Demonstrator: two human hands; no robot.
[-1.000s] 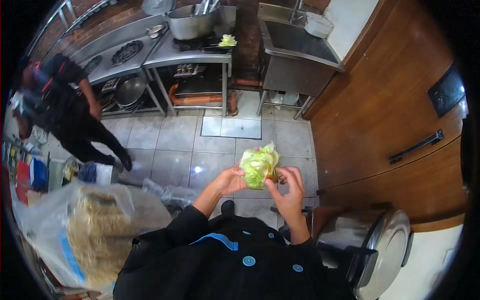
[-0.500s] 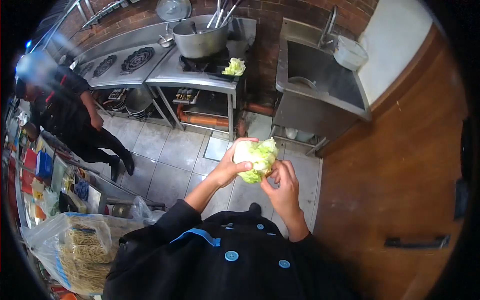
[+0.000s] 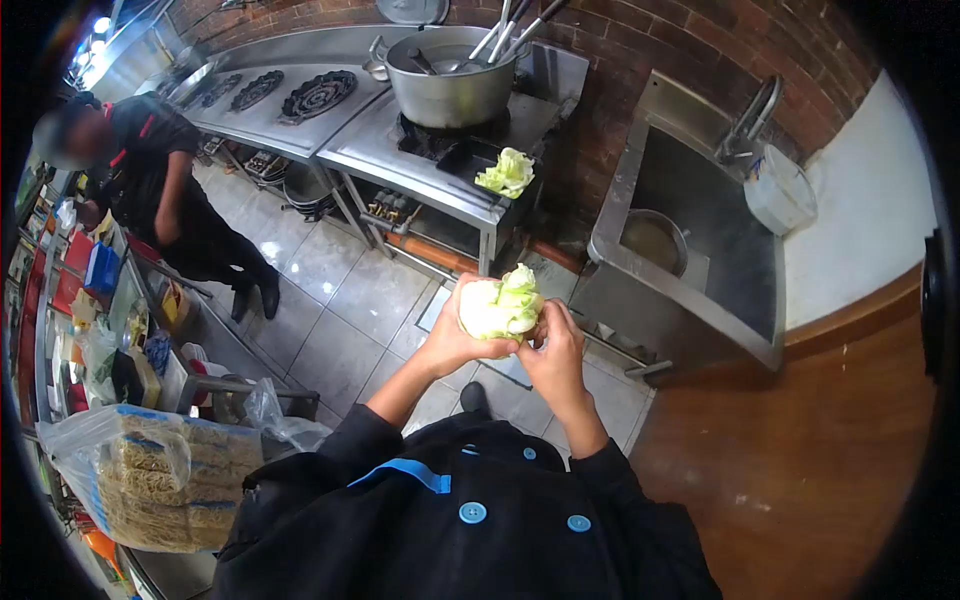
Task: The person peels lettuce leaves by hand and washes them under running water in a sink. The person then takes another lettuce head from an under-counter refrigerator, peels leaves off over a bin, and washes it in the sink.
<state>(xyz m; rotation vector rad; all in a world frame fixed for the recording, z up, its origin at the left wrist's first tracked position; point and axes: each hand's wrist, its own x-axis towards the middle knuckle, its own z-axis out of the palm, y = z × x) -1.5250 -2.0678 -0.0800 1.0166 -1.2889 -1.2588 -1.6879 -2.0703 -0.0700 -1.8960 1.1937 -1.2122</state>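
Note:
A pale green head of lettuce [image 3: 500, 306] is held up in front of my chest, above the tiled floor. My left hand [image 3: 452, 330] wraps around its left side, thumb along the bottom. Against its right side, my right hand [image 3: 556, 358] has its fingers bent and pressed on the leaves; the fingertips are partly hidden. Loose lettuce leaves [image 3: 507, 174] lie on the front corner of the stove [image 3: 350, 150], beyond my hands.
A large pot [image 3: 450, 85] with several long handles stands on the stove. To the right is a metal sink [image 3: 700, 210] holding a round pan [image 3: 655, 240] and a white tub [image 3: 780, 190]. Bagged dry noodles [image 3: 170, 480] sit at left. A co-worker [image 3: 165, 190] stands by the left shelves.
My view has shifted, so the stove and sink appear nearer and further right. The lettuce has turned in my hands, and my right hand is closer against it.

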